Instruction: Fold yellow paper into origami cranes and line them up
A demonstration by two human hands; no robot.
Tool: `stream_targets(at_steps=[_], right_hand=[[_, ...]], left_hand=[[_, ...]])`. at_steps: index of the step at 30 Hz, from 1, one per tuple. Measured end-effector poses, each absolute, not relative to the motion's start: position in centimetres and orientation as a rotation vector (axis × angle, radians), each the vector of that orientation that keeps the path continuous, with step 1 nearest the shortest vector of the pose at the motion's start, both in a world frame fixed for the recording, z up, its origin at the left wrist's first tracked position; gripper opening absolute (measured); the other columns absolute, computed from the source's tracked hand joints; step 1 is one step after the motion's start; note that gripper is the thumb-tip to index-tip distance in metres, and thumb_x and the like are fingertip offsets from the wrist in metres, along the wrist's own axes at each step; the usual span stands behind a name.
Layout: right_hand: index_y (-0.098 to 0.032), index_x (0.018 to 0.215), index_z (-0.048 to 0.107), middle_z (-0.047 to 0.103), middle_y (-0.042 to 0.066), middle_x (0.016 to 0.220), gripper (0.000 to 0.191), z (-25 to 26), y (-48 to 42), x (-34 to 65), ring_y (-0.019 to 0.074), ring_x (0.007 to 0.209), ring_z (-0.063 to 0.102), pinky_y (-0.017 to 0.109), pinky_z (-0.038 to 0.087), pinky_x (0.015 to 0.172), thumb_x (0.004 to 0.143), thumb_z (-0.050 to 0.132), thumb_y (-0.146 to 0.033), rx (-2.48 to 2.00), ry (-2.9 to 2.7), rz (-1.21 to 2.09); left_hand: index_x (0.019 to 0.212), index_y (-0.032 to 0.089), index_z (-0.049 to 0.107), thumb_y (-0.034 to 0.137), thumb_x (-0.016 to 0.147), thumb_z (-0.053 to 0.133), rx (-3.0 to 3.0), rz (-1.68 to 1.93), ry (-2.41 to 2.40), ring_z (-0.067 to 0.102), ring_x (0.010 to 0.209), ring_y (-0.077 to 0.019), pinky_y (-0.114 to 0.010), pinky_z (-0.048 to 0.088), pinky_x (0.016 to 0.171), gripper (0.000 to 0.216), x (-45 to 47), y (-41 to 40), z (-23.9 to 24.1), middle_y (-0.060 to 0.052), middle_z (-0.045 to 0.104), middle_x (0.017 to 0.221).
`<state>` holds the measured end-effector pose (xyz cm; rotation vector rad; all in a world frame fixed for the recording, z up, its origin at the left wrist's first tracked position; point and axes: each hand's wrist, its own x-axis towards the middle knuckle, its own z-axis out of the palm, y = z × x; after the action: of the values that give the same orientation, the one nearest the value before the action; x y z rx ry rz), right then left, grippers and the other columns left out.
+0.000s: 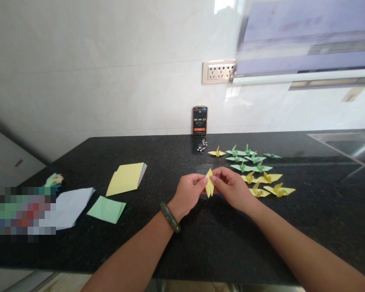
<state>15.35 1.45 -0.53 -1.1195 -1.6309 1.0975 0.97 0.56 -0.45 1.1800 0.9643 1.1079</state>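
Note:
A small yellow folded origami paper [209, 184], diamond-shaped with a split lower end, is held upright over the dark counter. My left hand [190, 192] pinches its left edge between thumb and fingers. On the opposite edge, my right hand [231, 186] grips it the same way, thumb in front. Just right of my right hand lie several yellow paper cranes [279, 190]. Behind these sit several green paper cranes [243, 167], with a single yellow crane [217, 152] to their left.
A phone [200, 121] showing a timer leans on the wall behind a beaded string [202, 146]. Leftward lie a yellow-topped paper stack [124, 178], a folded green sheet [106, 210], white paper [73, 207] and crumpled paper [53, 180]. A sink [349, 146] is at far right.

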Motion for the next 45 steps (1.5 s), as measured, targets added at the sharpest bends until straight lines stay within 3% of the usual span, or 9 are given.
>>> stream_targets(at_steps=[10,17,24,27,31,34,39,45], right_hand=[[-0.016,0.066,0.051,0.056,-0.002,0.055,0.025,0.1,1.1,15.1,0.0088,0.046,0.051,0.022,0.044,0.047,0.07,0.062,-0.039,-1.143,-1.516,1.245],[-0.016,0.06,0.051,0.057,-0.001,0.048,0.031,-0.1,0.9,15.0,0.0095,0.044,0.05,0.022,0.041,0.045,0.07,0.062,-0.044,-1.156,-1.466,1.197],[-0.015,0.07,0.056,0.057,-0.001,0.058,0.027,0.4,1.2,15.3,0.0095,0.049,0.052,0.025,0.046,0.051,0.066,0.065,-0.04,-1.132,-1.466,1.322],[-0.016,0.071,0.057,0.057,0.0,0.06,0.02,0.3,1.2,15.5,0.0114,0.052,0.052,0.025,0.045,0.051,0.072,0.061,-0.036,-1.148,-1.625,1.005],[-0.019,0.077,0.06,0.062,0.006,0.077,0.011,0.2,1.1,16.1,0.0167,0.074,0.058,0.03,0.047,0.067,0.081,0.052,-0.025,-1.01,-1.931,0.396],[-0.021,0.088,0.061,0.063,0.008,0.091,0.016,0.4,1.1,16.6,0.0173,0.085,0.059,0.032,0.047,0.076,0.083,0.047,-0.02,-0.849,-2.107,0.274],[-0.022,0.089,0.063,0.062,0.009,0.098,0.016,0.5,1.1,16.3,0.0186,0.091,0.058,0.034,0.048,0.079,0.081,0.049,-0.022,-0.855,-2.023,0.336],[-0.016,0.08,0.058,0.058,0.002,0.063,0.021,-0.3,1.4,15.4,0.0132,0.055,0.053,0.027,0.045,0.052,0.071,0.062,-0.035,-1.128,-1.583,0.849]], left_hand=[[0.068,0.012,0.064,0.036,0.074,0.056,1.442,1.098,1.111,0.051,0.05,-0.0112,-0.022,0.038,0.049,0.026,0.5,0.7,-1.0,-0.002,0.059,0.056],[0.067,0.012,0.064,0.034,0.074,0.056,1.422,1.07,1.066,0.052,0.052,-0.0115,-0.023,0.04,0.051,0.024,0.6,0.6,-0.8,-0.004,0.062,0.059],[0.073,0.012,0.065,0.034,0.069,0.062,1.247,1.178,1.02,0.057,0.061,-0.0135,-0.027,0.046,0.062,0.023,0.9,0.8,-0.9,-0.003,0.064,0.064],[0.083,0.012,0.065,0.035,0.065,0.067,1.224,1.263,1.08,0.057,0.066,-0.0125,-0.025,0.046,0.063,0.028,0.8,1.0,-0.8,-0.004,0.064,0.074],[0.066,0.011,0.06,0.053,0.071,0.055,1.077,1.218,1.171,0.048,0.046,-0.0079,-0.021,0.039,0.046,0.043,0.6,0.9,-0.3,-0.001,0.055,0.055],[0.061,0.011,0.058,0.055,0.072,0.053,1.006,1.081,1.035,0.048,0.043,-0.0073,-0.021,0.038,0.045,0.046,0.5,0.9,-0.2,-0.001,0.054,0.053],[0.065,0.011,0.059,0.037,0.065,0.067,0.977,1.154,0.918,0.051,0.05,-0.0067,-0.021,0.045,0.055,0.027,0.4,1.0,-0.5,0.001,0.055,0.055],[0.075,0.01,0.064,0.032,0.064,0.068,1.084,1.226,1.004,0.056,0.055,-0.0093,-0.024,0.048,0.058,0.024,0.7,0.9,-0.3,-0.002,0.062,0.06]])
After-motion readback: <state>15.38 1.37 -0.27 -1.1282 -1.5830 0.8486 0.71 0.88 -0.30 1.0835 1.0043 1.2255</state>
